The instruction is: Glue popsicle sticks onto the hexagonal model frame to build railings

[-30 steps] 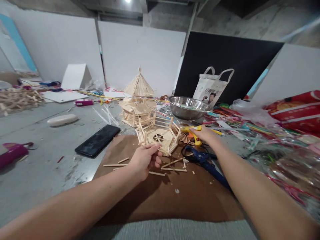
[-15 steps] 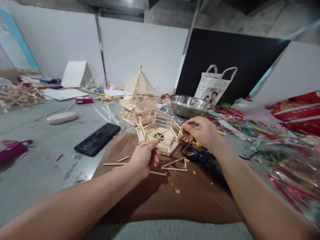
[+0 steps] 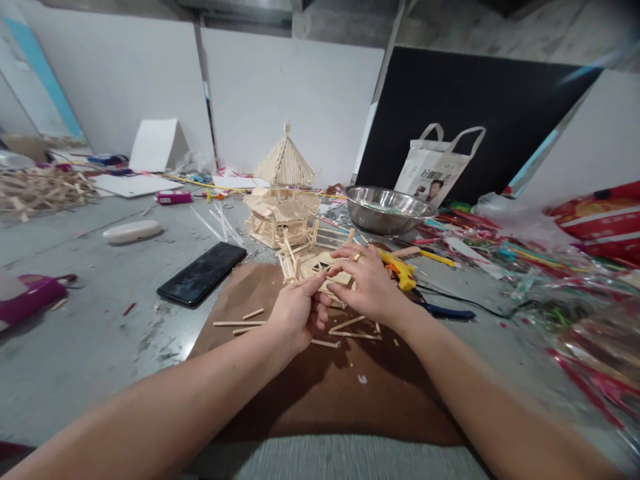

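Observation:
A small hexagonal frame of wooden sticks [image 3: 307, 257] rests at the far edge of a brown board [image 3: 320, 387]. My left hand [image 3: 295, 310] pinches its near edge, fingers closed on it. My right hand [image 3: 365, 280], wearing a ring, lies over the frame's right side with fingers curved onto the sticks. A yellow glue gun [image 3: 400, 270] lies just right of my right hand, untouched. Loose sticks [image 3: 350, 330] lie on the board below both hands.
A finished stick pagoda [image 3: 283, 193] stands behind the frame. A steel bowl [image 3: 387, 210], a white tote bag [image 3: 440, 170] and colourful clutter [image 3: 525, 253] fill the right. A black phone [image 3: 203, 273] lies left, blue scissors [image 3: 450, 312] right.
My right hand let go of the yellow glue gun, left it on the table and came left onto the stick frame. My left hand kept its hold.

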Motion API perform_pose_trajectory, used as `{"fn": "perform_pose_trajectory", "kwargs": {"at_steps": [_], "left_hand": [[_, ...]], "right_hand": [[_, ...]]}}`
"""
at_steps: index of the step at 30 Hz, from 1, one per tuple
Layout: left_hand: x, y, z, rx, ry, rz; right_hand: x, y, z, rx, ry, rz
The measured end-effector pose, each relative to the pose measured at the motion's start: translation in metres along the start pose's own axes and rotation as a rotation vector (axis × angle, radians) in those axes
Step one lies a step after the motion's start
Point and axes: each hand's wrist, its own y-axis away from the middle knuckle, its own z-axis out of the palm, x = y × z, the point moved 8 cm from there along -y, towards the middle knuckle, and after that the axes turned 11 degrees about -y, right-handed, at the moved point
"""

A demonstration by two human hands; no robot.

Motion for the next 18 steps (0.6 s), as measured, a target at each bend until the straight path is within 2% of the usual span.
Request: {"fn": "perform_pose_trajectory", "kwargs": {"at_steps": [6,11,13,16,18], "left_hand": [[0.0,0.0,0.001,0.008,-0.021,-0.001],[-0.003,0.011,0.002,-0.012,-0.099,-0.033],[0.002,0.015,-0.009,0.071,-0.125,0.003],[0.02,0.018,-0.033,0.266,-0.123,0.141],[0.029,0.018,-0.045,0.353,-0.121,0.195]], "right_hand": [[0.0,0.0,0.002,0.058,0.036,0.012],[0.004,0.0,0.002,0.069,0.043,0.036],[0.005,0.0,0.003,0.063,0.043,0.04],[0.006,-0.001,0.004,0.066,0.034,0.04],[0.008,-0.001,0.005,0.068,0.027,0.052]]}}
